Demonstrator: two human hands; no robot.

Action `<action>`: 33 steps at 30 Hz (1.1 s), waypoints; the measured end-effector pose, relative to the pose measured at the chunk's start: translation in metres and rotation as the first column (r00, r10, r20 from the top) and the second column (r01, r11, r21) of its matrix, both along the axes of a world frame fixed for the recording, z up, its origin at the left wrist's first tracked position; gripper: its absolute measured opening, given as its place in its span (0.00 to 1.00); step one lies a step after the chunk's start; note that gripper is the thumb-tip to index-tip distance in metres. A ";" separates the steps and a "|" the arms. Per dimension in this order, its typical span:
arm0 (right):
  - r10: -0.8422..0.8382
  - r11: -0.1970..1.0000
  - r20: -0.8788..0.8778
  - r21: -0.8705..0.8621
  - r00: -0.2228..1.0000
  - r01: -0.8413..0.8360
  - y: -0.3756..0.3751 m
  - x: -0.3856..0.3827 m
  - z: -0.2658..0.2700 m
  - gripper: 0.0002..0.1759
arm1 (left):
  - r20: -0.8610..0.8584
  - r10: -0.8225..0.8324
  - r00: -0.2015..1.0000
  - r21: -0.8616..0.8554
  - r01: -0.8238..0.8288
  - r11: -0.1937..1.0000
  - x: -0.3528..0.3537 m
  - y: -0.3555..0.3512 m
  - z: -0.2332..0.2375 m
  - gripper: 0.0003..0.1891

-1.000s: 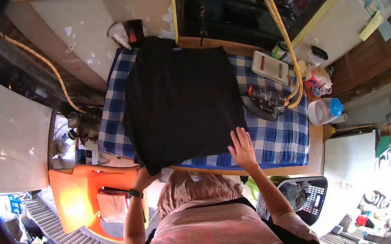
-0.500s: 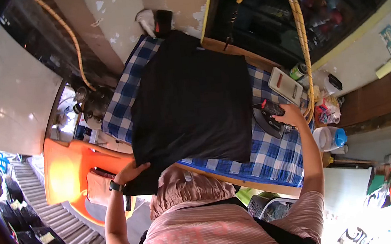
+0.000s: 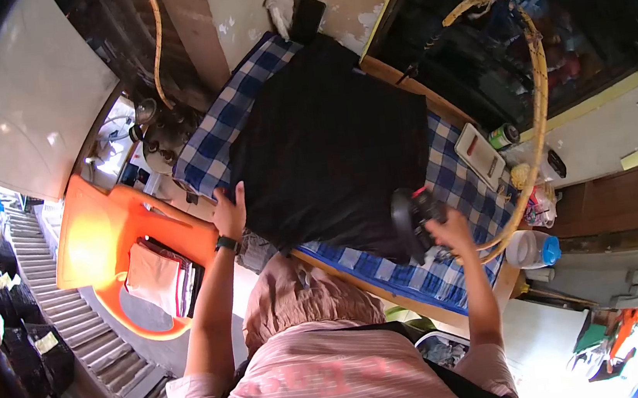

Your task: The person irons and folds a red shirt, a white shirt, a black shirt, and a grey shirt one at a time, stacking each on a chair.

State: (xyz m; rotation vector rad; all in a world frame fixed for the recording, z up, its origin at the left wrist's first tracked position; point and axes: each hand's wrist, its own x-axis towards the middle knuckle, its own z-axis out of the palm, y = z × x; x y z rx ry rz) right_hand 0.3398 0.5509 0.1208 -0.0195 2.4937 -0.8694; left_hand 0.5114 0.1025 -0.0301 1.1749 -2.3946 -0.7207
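A black garment [image 3: 329, 143] lies spread over a blue-and-white checked cloth [image 3: 483, 205] on the table. My right hand [image 3: 452, 231] is wrapped round the handle of a dark clothes iron [image 3: 409, 224], which is tilted over the garment's lower right corner and slightly blurred. At the garment's left edge is my left hand [image 3: 229, 213], its fingers stretched out and apart, with a dark watch [image 3: 226, 243] on that wrist. The iron's cord [image 3: 538, 90], wrapped in yellow, loops up on the right.
An orange chair [image 3: 91, 246] with folded clothes [image 3: 157, 274] stands at the left. Along the table's far right are a white tray [image 3: 479, 156], a green can [image 3: 504, 136] and a blue-lidded container [image 3: 534, 249]. A black object [image 3: 308, 18] lies by the wall.
The iron, in my right hand, has moved left from the checked cloth to the garment's corner. My left hand has released the garment's lower left part and moved up along its edge.
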 end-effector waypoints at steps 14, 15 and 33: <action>0.161 0.987 -0.025 0.031 0.987 -0.160 -0.050 0.056 -0.039 0.37 | 0.050 0.000 0.999 -0.066 0.003 0.998 -0.031 -0.049 0.001 0.22; 0.124 0.991 -0.020 0.045 0.992 -0.123 -0.060 0.053 -0.041 0.34 | 0.065 -0.014 0.998 -0.097 0.020 0.995 -0.038 -0.047 0.007 0.21; 0.642 0.766 -0.064 0.092 0.764 -0.636 -0.394 0.060 -0.033 0.31 | -0.370 -0.234 0.899 0.766 0.438 0.471 -0.164 -0.137 0.010 0.43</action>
